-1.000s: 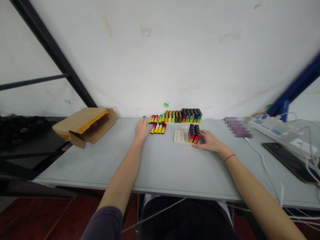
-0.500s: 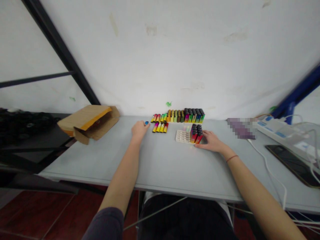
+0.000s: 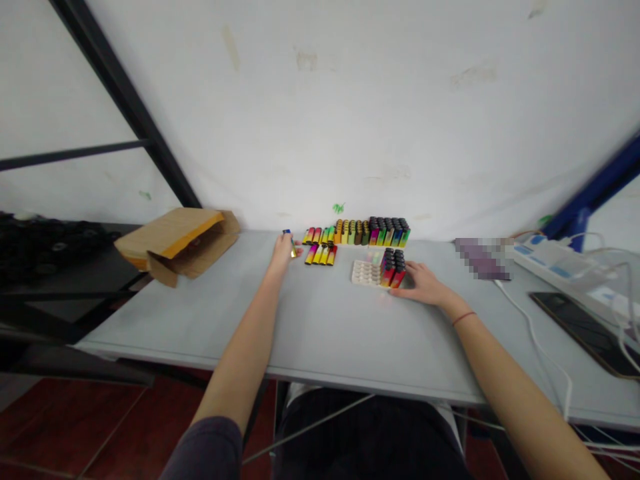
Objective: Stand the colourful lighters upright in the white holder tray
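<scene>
Closed around a blue-and-gold lighter (image 3: 292, 247), my left hand (image 3: 282, 255) is just left of the lighters lying on the table. Those lying lighters form two short rows: red and green ones (image 3: 318, 235) behind, yellow-pink ones (image 3: 321, 255) in front. My right hand (image 3: 423, 285) grips the right end of a white tray (image 3: 366, 273), thumb in front and fingers partly hidden behind. Red lighters (image 3: 393, 268) with black tops stand upright in the tray's right side, while its left holes show bare.
Against the wall stand yellow-topped lighters (image 3: 351, 231) and black-topped lighters (image 3: 389, 231). An opened cardboard box (image 3: 175, 243) lies at the left. On the right are a phone (image 3: 585, 327), a power strip (image 3: 555, 260), a white cable (image 3: 535, 340) and a blurred purple item (image 3: 483, 260).
My left hand has tilted up slightly, and more of the lighter in it now shows. My right hand and the tray have stayed put.
</scene>
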Demonstrator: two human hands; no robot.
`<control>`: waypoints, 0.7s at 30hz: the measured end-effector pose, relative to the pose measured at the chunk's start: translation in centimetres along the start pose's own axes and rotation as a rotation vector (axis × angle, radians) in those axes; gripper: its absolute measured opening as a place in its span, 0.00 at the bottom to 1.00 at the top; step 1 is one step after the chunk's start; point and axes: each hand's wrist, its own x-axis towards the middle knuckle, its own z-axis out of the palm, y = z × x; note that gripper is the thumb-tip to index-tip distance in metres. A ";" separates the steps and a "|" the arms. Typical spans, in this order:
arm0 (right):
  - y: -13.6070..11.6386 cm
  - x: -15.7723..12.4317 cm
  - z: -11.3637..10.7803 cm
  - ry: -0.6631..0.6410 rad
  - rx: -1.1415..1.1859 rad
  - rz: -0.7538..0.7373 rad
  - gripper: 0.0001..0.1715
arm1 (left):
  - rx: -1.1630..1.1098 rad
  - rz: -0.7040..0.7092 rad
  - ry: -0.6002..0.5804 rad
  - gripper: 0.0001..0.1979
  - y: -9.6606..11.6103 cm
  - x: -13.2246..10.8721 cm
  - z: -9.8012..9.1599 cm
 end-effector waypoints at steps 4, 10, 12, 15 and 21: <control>0.1 0.0 0.1 0.029 0.000 -0.016 0.46 | -0.349 0.068 -0.195 0.09 0.8 -3.0 2.3; -0.4 -0.1 -0.3 0.012 0.011 0.007 0.46 | -0.557 -0.028 -0.356 0.23 1.2 -7.2 5.7; -0.4 -0.1 -0.3 0.009 0.014 0.010 0.47 | -0.598 -0.087 -0.388 0.28 1.1 -8.1 6.4; -0.3 -0.1 -0.2 0.026 0.029 -0.010 0.46 | -0.639 -0.114 -0.447 0.30 0.9 -9.1 7.1; -0.1 0.0 0.0 0.079 0.074 -0.055 0.43 | -0.599 -0.197 -0.527 0.27 0.4 -9.8 7.5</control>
